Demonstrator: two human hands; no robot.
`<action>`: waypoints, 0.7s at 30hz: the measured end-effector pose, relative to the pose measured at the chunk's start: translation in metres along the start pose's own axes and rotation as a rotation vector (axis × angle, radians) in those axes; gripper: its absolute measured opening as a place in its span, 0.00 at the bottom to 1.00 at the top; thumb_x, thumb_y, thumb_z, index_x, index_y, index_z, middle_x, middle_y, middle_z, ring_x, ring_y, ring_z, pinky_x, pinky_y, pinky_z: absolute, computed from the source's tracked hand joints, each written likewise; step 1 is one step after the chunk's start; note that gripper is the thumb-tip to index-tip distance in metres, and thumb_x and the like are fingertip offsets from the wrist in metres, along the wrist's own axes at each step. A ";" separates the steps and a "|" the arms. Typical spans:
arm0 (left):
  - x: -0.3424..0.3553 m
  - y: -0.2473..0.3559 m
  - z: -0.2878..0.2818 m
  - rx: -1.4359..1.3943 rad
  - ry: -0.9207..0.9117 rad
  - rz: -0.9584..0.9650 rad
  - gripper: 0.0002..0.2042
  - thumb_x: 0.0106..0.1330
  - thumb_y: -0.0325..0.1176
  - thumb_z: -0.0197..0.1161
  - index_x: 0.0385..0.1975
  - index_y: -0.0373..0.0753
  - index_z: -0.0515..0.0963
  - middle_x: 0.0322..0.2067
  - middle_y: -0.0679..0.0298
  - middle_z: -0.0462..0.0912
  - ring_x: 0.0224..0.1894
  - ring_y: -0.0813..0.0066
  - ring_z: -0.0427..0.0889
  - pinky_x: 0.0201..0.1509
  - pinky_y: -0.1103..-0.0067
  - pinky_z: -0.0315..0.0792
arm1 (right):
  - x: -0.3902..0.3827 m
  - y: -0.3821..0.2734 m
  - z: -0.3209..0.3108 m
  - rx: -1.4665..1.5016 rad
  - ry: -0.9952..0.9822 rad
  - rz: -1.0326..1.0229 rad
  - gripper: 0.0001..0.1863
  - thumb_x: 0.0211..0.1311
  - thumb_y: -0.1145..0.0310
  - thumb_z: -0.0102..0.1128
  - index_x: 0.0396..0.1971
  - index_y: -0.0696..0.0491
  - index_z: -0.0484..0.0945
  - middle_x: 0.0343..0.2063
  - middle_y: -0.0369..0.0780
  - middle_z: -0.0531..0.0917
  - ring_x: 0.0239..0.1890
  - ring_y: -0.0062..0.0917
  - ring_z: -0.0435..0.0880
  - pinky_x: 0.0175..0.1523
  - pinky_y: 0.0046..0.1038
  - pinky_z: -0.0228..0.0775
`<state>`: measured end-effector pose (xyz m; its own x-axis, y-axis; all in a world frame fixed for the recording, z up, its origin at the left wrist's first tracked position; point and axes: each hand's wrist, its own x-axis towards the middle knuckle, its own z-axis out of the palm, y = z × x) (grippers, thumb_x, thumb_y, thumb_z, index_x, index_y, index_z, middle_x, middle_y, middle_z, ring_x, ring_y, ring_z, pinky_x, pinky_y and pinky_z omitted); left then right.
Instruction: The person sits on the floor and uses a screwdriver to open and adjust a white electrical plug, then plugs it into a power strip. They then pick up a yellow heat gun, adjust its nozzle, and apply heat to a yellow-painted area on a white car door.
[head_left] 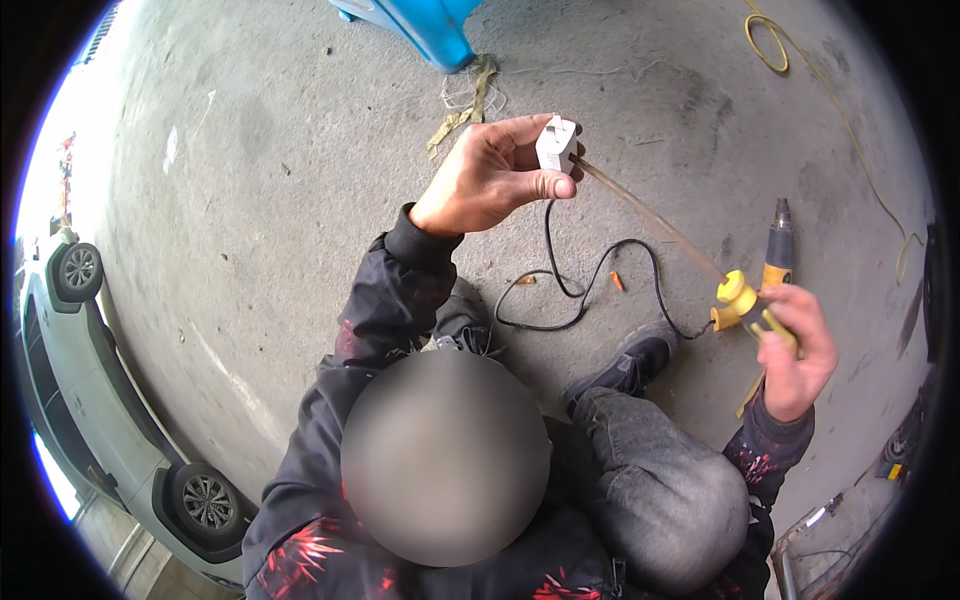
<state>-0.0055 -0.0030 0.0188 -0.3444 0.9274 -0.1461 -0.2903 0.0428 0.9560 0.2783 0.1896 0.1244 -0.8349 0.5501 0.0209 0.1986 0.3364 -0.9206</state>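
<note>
My left hand is closed on a white plug, thumb and fingers around it. My right hand grips the yellow handle of a long screwdriver, whose shaft reaches up-left to the side of the plug; that hand is slightly blurred. A black cable loops over the concrete from below the plug toward a yellow and grey power tool lying just beyond my right hand, partly hidden by it.
A blue plastic object stands beyond my hands, near tan strips. A yellow cord runs along the right, where assorted items lie at the edge. A light-coloured car fills the left side. My legs are bent below.
</note>
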 end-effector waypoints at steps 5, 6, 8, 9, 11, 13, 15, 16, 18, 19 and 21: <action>-0.002 -0.001 0.004 -0.072 0.034 0.010 0.28 0.51 0.33 0.71 0.52 0.32 0.71 0.44 0.56 0.81 0.45 0.66 0.82 0.53 0.71 0.76 | 0.000 0.006 0.001 0.407 0.281 0.497 0.28 0.70 0.50 0.35 0.41 0.63 0.73 0.37 0.47 0.80 0.17 0.19 0.74 0.14 0.18 0.60; -0.003 -0.001 0.003 -0.101 0.094 -0.029 0.28 0.51 0.34 0.72 0.52 0.32 0.72 0.44 0.56 0.80 0.46 0.66 0.81 0.53 0.71 0.76 | 0.002 0.006 -0.003 0.352 0.079 0.483 0.27 0.69 0.50 0.40 0.40 0.62 0.73 0.34 0.44 0.80 0.12 0.19 0.70 0.11 0.18 0.55; -0.004 0.002 -0.003 -0.032 0.071 -0.026 0.29 0.50 0.35 0.72 0.52 0.32 0.72 0.44 0.55 0.80 0.47 0.65 0.81 0.53 0.70 0.76 | -0.003 0.005 -0.007 0.129 0.057 0.577 0.18 0.66 0.57 0.52 0.38 0.61 0.73 0.32 0.42 0.79 0.18 0.20 0.73 0.18 0.18 0.62; -0.006 0.002 -0.003 -0.031 0.069 -0.040 0.29 0.50 0.36 0.73 0.53 0.32 0.72 0.43 0.55 0.81 0.46 0.66 0.81 0.52 0.71 0.76 | -0.004 0.004 -0.007 0.003 0.070 0.391 0.16 0.63 0.60 0.56 0.37 0.60 0.73 0.32 0.42 0.78 0.21 0.20 0.74 0.22 0.19 0.64; -0.009 0.003 -0.006 -0.036 0.019 -0.089 0.30 0.51 0.38 0.73 0.52 0.31 0.72 0.42 0.55 0.81 0.44 0.67 0.82 0.51 0.74 0.77 | -0.005 0.002 -0.005 -0.194 0.116 0.004 0.14 0.58 0.66 0.63 0.37 0.59 0.73 0.32 0.42 0.78 0.27 0.21 0.75 0.29 0.20 0.68; -0.009 0.000 -0.008 -0.066 -0.032 -0.119 0.30 0.52 0.40 0.72 0.52 0.30 0.71 0.41 0.55 0.82 0.42 0.68 0.83 0.48 0.76 0.77 | 0.000 -0.003 -0.008 -0.208 0.086 -0.252 0.18 0.54 0.67 0.66 0.40 0.59 0.72 0.34 0.43 0.77 0.32 0.22 0.75 0.35 0.22 0.68; -0.010 -0.004 -0.008 -0.127 -0.087 -0.124 0.30 0.54 0.42 0.71 0.52 0.29 0.71 0.39 0.55 0.82 0.40 0.69 0.83 0.46 0.78 0.76 | 0.004 -0.010 -0.008 -0.216 0.111 -0.397 0.27 0.52 0.62 0.69 0.47 0.59 0.69 0.36 0.43 0.77 0.32 0.20 0.75 0.36 0.21 0.69; -0.009 -0.006 -0.009 -0.154 -0.082 -0.129 0.30 0.54 0.42 0.70 0.52 0.29 0.71 0.39 0.55 0.82 0.39 0.70 0.83 0.45 0.79 0.76 | 0.004 -0.015 -0.008 -0.175 0.101 -0.307 0.28 0.53 0.59 0.68 0.47 0.60 0.69 0.36 0.43 0.77 0.30 0.19 0.74 0.34 0.20 0.68; -0.009 -0.011 -0.009 -0.216 -0.081 -0.129 0.29 0.56 0.43 0.69 0.52 0.28 0.71 0.37 0.54 0.82 0.38 0.70 0.83 0.43 0.80 0.76 | 0.002 -0.025 -0.007 -0.109 0.135 -0.086 0.30 0.55 0.54 0.66 0.48 0.61 0.68 0.35 0.42 0.77 0.27 0.16 0.74 0.32 0.18 0.67; -0.009 -0.013 -0.010 -0.234 -0.073 -0.123 0.28 0.57 0.42 0.69 0.52 0.29 0.71 0.36 0.55 0.82 0.38 0.70 0.83 0.43 0.81 0.75 | 0.001 -0.028 -0.006 -0.094 0.190 0.038 0.33 0.59 0.47 0.59 0.47 0.63 0.68 0.35 0.41 0.76 0.22 0.13 0.71 0.27 0.14 0.63; -0.010 -0.014 -0.011 -0.218 -0.072 -0.133 0.28 0.57 0.42 0.69 0.52 0.28 0.71 0.35 0.55 0.82 0.38 0.70 0.83 0.43 0.80 0.75 | 0.005 -0.033 -0.008 -0.006 0.179 0.181 0.32 0.60 0.45 0.55 0.47 0.63 0.67 0.35 0.40 0.76 0.21 0.14 0.70 0.27 0.14 0.63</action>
<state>-0.0079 -0.0175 0.0036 -0.2283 0.9433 -0.2410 -0.5172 0.0922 0.8509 0.2719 0.1872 0.1575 -0.6814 0.7280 -0.0751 0.3404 0.2245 -0.9131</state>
